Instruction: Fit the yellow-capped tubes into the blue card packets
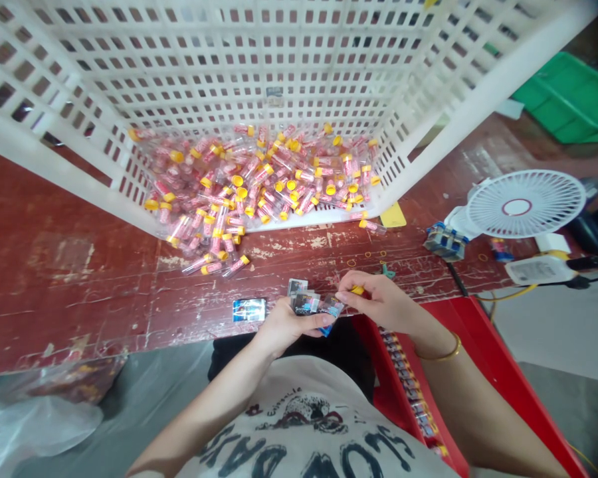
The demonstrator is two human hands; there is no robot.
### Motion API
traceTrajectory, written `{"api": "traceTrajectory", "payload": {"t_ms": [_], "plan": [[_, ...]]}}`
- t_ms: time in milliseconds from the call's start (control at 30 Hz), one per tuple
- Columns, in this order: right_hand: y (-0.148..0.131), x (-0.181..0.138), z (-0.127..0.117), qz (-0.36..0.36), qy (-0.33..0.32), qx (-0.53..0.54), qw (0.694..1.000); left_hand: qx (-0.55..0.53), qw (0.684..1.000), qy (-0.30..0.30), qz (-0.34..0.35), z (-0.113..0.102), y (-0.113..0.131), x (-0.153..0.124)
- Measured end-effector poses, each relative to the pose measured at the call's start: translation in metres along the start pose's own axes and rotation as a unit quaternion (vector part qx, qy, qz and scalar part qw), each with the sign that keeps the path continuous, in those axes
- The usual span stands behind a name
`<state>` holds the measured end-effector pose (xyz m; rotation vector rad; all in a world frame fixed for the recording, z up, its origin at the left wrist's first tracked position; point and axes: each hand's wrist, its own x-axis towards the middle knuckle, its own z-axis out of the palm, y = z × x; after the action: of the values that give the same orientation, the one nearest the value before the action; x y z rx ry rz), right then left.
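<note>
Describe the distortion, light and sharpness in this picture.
Head view: wide-angle distortion bows the white basket rim and the table edge; light soft and even, no hard shadows; left hand with its printed cards and right hand pinching a yellow cap are sharp; corners smear.

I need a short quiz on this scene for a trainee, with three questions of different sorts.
1. True or false: the white basket lies tipped, and small tubes spill from it onto the table.
2. What does the left hand hold? A) small printed cards B) scissors C) a sponge
3. Fill in: the right hand pinches a single tube with a ____ cap.
Key: 1 true; 2 A; 3 yellow.
</note>
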<state>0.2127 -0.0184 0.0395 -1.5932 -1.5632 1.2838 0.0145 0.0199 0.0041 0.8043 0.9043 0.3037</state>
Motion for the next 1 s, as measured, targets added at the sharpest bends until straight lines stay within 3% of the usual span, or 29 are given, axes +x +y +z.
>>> {"api": "traceTrajectory", "payload": {"t_ms": [133,233,300,367,433,467,633,867,933,1000], "plan": [[0.004,-0.003,0.004,0.117,-0.128,0.209,0.962,0.009,1.0,-0.026,0.002,-0.001,-0.003,0.0],[0.008,-0.002,0.009,0.144,-0.15,0.279,0.937,0.022,0.999,-0.043,0.019,-0.003,-0.002,0.0],[0.011,0.002,0.011,0.147,-0.094,0.224,0.959,0.029,0.999,-0.035,0.025,-0.004,0.0,0.0],[0.013,0.004,0.011,0.118,0.059,0.092,0.987,0.033,0.999,-0.021,0.024,-0.005,0.001,0.0],[0.014,0.004,0.01,0.059,0.203,-0.035,0.977,0.032,0.999,-0.009,0.018,-0.006,0.001,0.0],[0.013,0.003,0.009,0.03,0.232,-0.074,0.969,0.03,0.999,-0.007,0.016,-0.006,0.001,0.001],[-0.001,-0.009,0.006,-0.063,0.157,-0.086,0.982,0.002,1.0,-0.001,0.017,-0.005,-0.002,0.001],[-0.015,-0.015,0.003,-0.13,0.107,-0.064,0.984,-0.004,1.0,0.003,0.021,-0.003,0.002,0.0],[-0.015,-0.015,0.003,-0.119,0.112,-0.038,0.986,-0.004,1.0,0.01,0.019,-0.003,0.002,0.001],[-0.013,-0.012,0.004,-0.076,0.174,0.039,0.981,0.001,1.0,0.017,0.022,-0.002,0.002,0.001]]}}
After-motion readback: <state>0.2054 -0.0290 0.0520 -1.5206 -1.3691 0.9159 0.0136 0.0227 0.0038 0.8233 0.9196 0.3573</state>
